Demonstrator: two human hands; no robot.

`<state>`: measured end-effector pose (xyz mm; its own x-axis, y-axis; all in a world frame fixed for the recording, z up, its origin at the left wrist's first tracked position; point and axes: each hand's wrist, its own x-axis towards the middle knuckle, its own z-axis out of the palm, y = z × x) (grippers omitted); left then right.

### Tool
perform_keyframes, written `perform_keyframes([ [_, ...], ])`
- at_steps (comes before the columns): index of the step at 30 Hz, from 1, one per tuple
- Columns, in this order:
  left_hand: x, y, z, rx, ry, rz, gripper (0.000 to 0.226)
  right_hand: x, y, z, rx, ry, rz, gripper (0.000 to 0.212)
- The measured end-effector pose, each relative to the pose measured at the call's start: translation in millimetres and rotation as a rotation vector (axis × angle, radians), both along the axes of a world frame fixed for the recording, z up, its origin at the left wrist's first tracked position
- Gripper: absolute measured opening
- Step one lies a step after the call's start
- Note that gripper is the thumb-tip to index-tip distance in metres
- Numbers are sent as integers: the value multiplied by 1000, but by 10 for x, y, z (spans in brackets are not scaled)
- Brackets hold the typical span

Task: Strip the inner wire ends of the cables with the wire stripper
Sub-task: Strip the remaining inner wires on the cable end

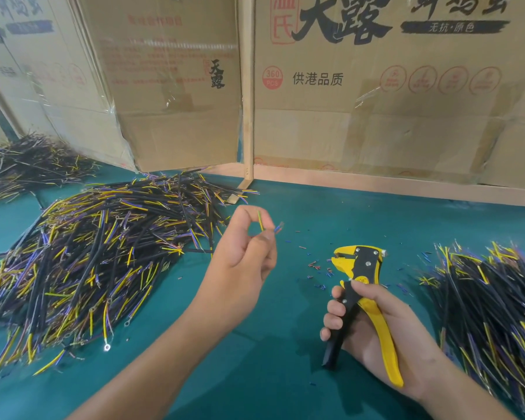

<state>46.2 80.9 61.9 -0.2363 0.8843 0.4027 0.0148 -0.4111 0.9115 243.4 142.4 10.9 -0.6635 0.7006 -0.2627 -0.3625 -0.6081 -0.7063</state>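
Left hand point(243, 253) pinches wire ends point(269, 225); right hand point(376, 328) grips the wire stripper point(358, 286) (handles spread).

Matt green cloth-like table cover point(255, 374), brown matt cardboard boxes point(376, 116) patched with glossy clear tape, pale bare wooden post point(248, 101), smooth yellow and black plastic-handled wire stripper point(358, 301) with small metal rivets, plastic-sheathed cables point(88, 259)
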Motion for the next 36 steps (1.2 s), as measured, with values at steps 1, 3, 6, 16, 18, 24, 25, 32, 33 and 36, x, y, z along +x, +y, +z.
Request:
perform_keyframes([
  [1, 1, -6, -5, 8, 26, 13, 13, -2, -1, 0, -1, 0, 0, 30],
  [3, 7, -15, -27, 26, 87, 54, 18, 0, 0, -1, 0, 0, 2, 31],
  [6, 14, -21, -51, 48, 148, 78, 19, 9, 3, -6, 3, 1, 7, 31],
  [16, -41, 24, -129, 99, 282, 78, 37, 9, 21, -40, 2, 4, 8, 30],
  [18, -65, 31, -133, 73, 355, 70, 24, 9, 23, -44, 2, 4, 10, 30],
  [24, -42, 15, -127, 22, 514, 143, 19, 12, 36, -70, 19, 27, 40, 30],
  [25, -38, 11, -121, 21, 533, 155, 23, 12, 39, -73, 23, 31, 43, 32],
  [32, -15, -15, -112, 51, 587, 159, 24, 9, 35, -66, 17, 22, 38, 26],
  [33, -12, -16, -113, 64, 577, 151, 21, 8, 32, -64, 14, 24, 34, 26],
  [36, -22, -11, -122, 60, 598, 104, 12, 2, 26, -52, 11, 22, 26, 27],
])
